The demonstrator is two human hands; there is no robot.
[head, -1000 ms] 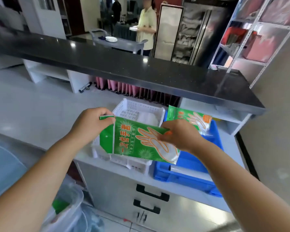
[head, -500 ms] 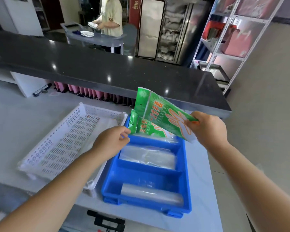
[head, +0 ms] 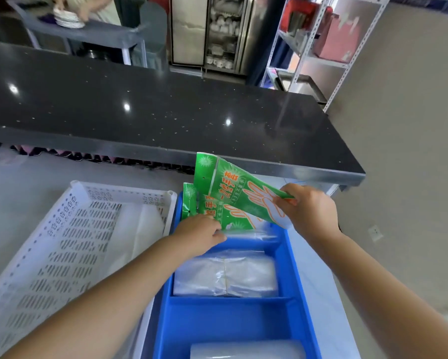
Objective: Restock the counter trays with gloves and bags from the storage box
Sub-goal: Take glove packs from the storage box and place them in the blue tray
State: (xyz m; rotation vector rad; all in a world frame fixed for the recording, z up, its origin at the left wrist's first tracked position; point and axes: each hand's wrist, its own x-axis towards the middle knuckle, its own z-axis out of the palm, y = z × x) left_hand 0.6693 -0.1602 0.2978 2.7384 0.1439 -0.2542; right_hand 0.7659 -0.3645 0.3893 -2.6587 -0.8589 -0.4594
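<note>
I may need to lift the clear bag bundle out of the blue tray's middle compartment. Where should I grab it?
Probably from straight above, pinching the clear bag bundle across the crease at its middle. It lies flat and nearly fills its compartment of the blue tray, so the walls and dividers leave little room to get fingers in at its sides.

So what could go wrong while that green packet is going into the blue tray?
1. The right hand pinches the raised glove packet by one end only, so it might slip or flop outside the blue tray.
2. The far compartment already holds a lower glove packet under the left hand; a second could sit crooked or spill onto the clear bags.
</note>
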